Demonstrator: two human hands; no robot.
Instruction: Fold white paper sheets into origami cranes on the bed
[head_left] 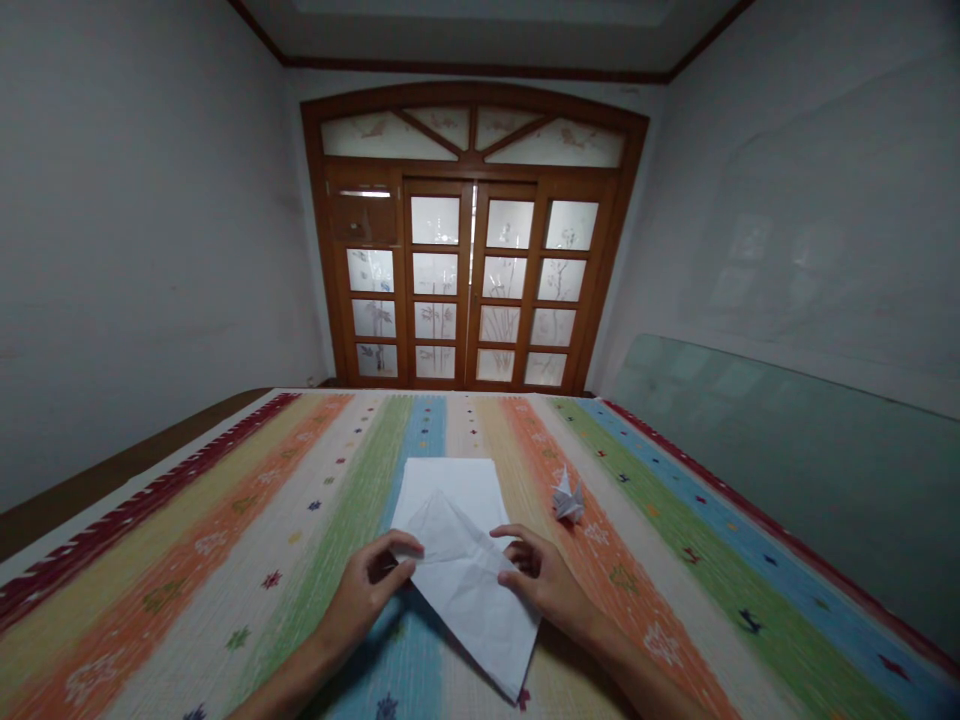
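A white creased sheet of paper (476,585) lies at the middle, one pointed corner turned toward me. Its far part overlaps a stack of plain white paper (450,478). My left hand (375,580) pinches the left corner of the creased sheet between thumb and fingers. At the sheet's right edge, my right hand (547,585) holds on with thumb and curled fingers; some of its fingertips are hidden. A small folded paper crane (568,500) sits beyond my right hand, apart from the sheets.
A striped, patterned cloth (315,560) covers the table. On the right stands a pale green panel (787,460) along the table's side. Wooden doors with glass panes (469,285) close off the far wall.
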